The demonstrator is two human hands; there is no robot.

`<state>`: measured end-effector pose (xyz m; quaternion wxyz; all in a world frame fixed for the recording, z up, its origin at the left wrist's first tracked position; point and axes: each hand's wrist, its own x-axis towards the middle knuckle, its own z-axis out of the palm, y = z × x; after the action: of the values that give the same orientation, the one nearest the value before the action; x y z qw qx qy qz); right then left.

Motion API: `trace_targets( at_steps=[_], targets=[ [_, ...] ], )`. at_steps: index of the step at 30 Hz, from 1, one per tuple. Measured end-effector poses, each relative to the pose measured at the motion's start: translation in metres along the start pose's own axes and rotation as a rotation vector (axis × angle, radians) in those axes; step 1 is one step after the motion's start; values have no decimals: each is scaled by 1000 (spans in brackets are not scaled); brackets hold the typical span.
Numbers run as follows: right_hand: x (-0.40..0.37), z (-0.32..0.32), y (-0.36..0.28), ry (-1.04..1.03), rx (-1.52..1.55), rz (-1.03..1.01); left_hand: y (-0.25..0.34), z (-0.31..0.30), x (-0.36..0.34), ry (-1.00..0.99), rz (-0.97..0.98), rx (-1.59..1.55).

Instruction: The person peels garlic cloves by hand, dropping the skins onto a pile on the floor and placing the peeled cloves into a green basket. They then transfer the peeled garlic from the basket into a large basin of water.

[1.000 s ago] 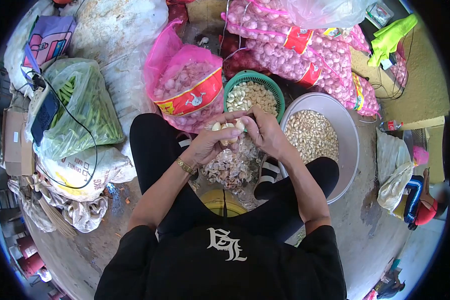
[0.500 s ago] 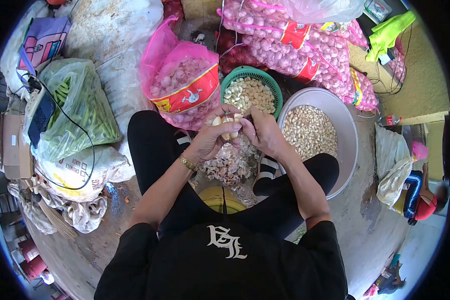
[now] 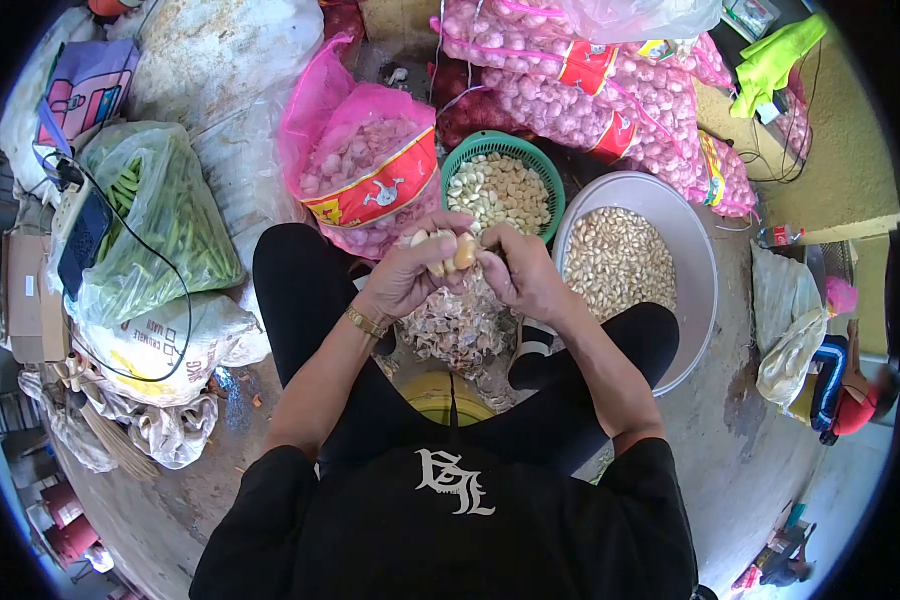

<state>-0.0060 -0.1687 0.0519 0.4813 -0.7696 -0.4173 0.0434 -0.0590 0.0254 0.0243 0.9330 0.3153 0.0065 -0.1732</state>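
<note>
My left hand [image 3: 410, 272] grips a few garlic cloves [image 3: 450, 252] in its fingers, held over a heap of garlic skins [image 3: 460, 325] between my legs. My right hand [image 3: 520, 272] meets it from the right, fingertips pinching at the same cloves. Just beyond the hands sits a green basket [image 3: 470, 157] of cloves, and to its right a large white basin [image 3: 695, 290] full of peeled cloves. A pink mesh sack [image 3: 370, 180] of garlic stands open to the left of the basket.
More pink garlic sacks [image 3: 610, 90] are stacked at the back. A clear bag of green beans [image 3: 160, 220], a phone with a cable [image 3: 80, 240] and sacks lie at my left. A yellow lid [image 3: 435, 395] shows under my knees. Bags and a red-and-blue item lie right.
Both hands stayed together over the skins, shifting slightly left and up. The cloves turned in my fingers; one now shows its tan side.
</note>
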Motion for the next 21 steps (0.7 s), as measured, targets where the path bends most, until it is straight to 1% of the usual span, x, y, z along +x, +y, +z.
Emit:
trace_targets(
  at_steps=[4,6,7,9,13,18,21],
  targets=[
    [3,-5,3,-5,34,19,-4,4,1,-11,-14,59],
    [3,-4,3,26,31,7,-4,8,2,-8,58,103],
    [3,-3,4,26,30,7,-4,11,2,-9,58,103],
    [4,-2,6,51,-9,-14,-5,14,3,105,67,172],
    [4,-1,4,39,-18,5,-12,12,5,114,136,199],
    [0,1,5,85,-50,-98,-15,15,6,107,181,154],
    [-2,-1,3,57,-77,-141,-16,16,4,105,174,150]
  ],
)
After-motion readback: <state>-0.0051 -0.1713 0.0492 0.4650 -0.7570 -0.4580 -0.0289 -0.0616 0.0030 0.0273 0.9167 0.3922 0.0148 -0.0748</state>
